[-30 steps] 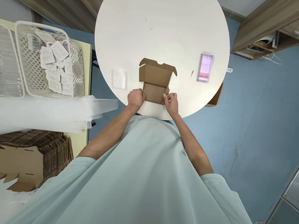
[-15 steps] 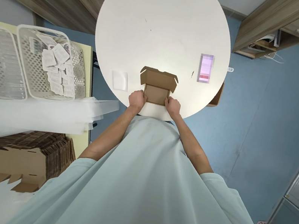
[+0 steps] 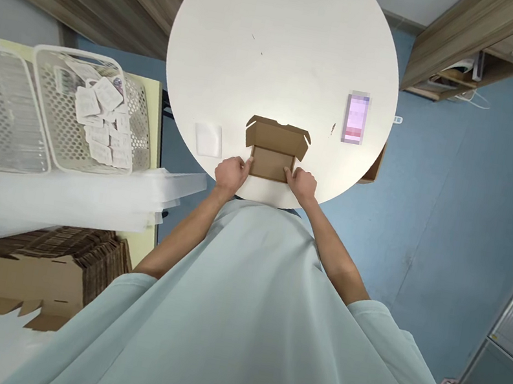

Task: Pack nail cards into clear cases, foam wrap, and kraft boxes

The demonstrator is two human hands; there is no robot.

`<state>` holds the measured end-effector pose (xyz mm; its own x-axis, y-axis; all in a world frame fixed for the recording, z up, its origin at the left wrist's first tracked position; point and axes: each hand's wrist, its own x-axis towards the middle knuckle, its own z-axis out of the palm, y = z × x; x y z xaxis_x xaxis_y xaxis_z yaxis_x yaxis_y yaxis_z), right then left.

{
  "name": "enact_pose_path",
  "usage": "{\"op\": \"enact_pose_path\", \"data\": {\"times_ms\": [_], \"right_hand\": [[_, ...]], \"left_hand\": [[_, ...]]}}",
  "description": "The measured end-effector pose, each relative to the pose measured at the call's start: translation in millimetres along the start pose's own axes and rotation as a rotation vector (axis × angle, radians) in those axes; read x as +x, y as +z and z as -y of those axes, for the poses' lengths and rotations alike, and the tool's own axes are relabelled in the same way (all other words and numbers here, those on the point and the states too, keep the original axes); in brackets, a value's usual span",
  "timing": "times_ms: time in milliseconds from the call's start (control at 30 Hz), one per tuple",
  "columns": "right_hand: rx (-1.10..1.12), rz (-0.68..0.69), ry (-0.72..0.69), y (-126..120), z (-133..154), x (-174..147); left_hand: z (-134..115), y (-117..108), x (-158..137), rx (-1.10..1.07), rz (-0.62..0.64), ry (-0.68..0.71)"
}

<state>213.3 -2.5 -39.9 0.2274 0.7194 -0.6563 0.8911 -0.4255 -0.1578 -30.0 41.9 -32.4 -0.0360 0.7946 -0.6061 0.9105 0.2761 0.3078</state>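
Note:
A small brown cardboard box (image 3: pixel 271 164) lies at the near edge of the round white table, its lid raised at the far side and its side flaps spread. The inside looks bare. At the box's left wall is my left hand (image 3: pixel 230 176), fingers curled and thumb against the wall. My right hand (image 3: pixel 303 184) grips the right wall, its thumb reaching over the rim into the box. The undersides of the fingers are hidden on both hands. Left of the box lies a flat white square packet (image 3: pixel 208 140).
On the round table (image 3: pixel 282 39) a phone with a blurred screen (image 3: pixel 355 118) lies right. A side table at left bears white baskets (image 3: pixel 141 101), one with white packets (image 3: pixel 108 95), plus white foam sheets (image 3: pixel 63 196) and stacked flat cardboard boxes (image 3: pixel 25 278). An open carton (image 3: pixel 374 169) stands below the table's right edge.
My left hand has shifted slightly outward and its thumb has straightened along the box's left wall. My right hand has opened out a little at the right wall. The whole view has drifted slightly.

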Motion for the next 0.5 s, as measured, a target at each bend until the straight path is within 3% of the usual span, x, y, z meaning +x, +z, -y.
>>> {"op": "enact_pose_path", "data": {"times_ms": [233, 367, 500], "right_hand": [[0.119, -0.082, 0.020, -11.8, -24.9, -17.8], [0.150, -0.089, 0.032, -11.9, -31.8, -26.1], [0.170, -0.076, 0.040, -8.5, -31.7, -31.1]], "left_hand": [[56.2, -31.4, 41.2, -0.225, -0.417, -0.217], [69.8, -39.0, 64.6, -0.229, -0.379, -0.344], [67.9, -40.4, 67.8, -0.245, -0.353, -0.351]]}}
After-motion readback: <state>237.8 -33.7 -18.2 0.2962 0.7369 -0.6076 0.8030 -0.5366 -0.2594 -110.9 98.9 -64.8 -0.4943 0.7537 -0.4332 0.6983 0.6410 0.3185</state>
